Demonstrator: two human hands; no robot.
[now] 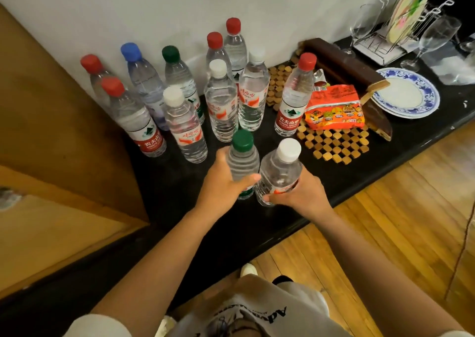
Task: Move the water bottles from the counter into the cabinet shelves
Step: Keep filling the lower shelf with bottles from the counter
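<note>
Both hands are wrapped on bottles at the front of the black counter (164,187). My left hand (221,182) curls around the green-capped bottle (243,161), thumb across its ribbed body; my right hand (300,192) grips the white-capped bottle (280,172) low down, fingers round its label. The two bottles stand side by side, touching or nearly so, both upright with a slight tilt. Behind them the rest of the water bottles (221,100) cluster against the white wall, caps red, blue, green and white. One red-capped bottle (295,94) stands apart on the wooden trivet mat (334,143), just beside an orange noodle packet (334,107). A blue-rimmed plate (426,100) sits farther right.
</note>
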